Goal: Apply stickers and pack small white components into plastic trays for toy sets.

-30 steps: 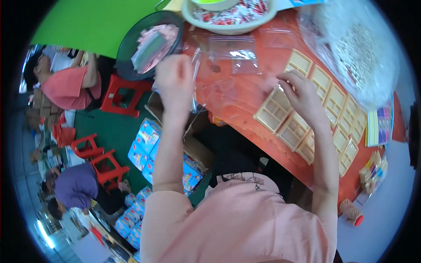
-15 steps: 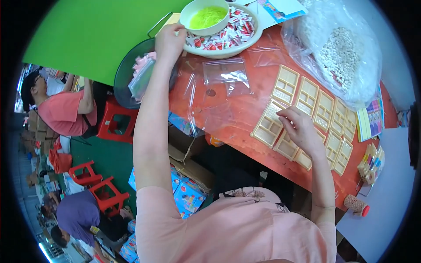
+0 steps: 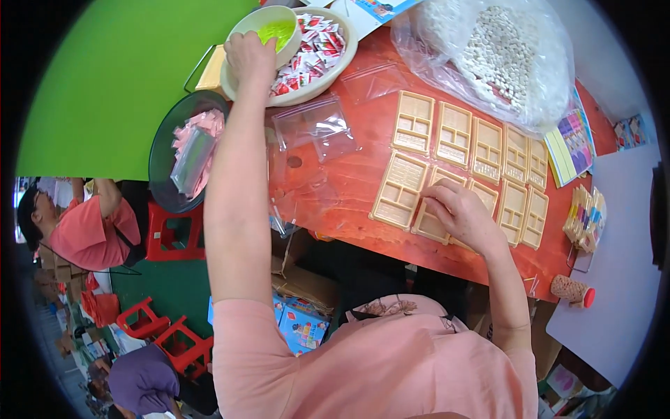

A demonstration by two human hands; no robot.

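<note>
While the left hand (image 3: 250, 59) reaches far across the red tabletop (image 3: 356, 178), its fingers are curled together over the rim of a small cream bowl (image 3: 269, 28) holding something bright yellow-green; whether they pinch anything cannot be told. That bowl sits inside a wider cream basin (image 3: 317, 73) heaped with small red-and-white sachets (image 3: 314, 52). The right hand (image 3: 460, 213) rests with bent fingers on a tan tray (image 3: 433, 220) at the near edge of the tabletop, touching rather than clamping it. This tray is flat, pale tan plastic, rectangular and split into compartments, and it lies among 2 rows of like trays (image 3: 485, 150) set side by side. Clear zip bags (image 3: 317, 129) lie between basin and trays. A big clear sack of white pellets (image 3: 502, 56) sits behind the trays. Left of the tabletop, a dark round tub (image 3: 164, 157) holds pink packets.
</note>
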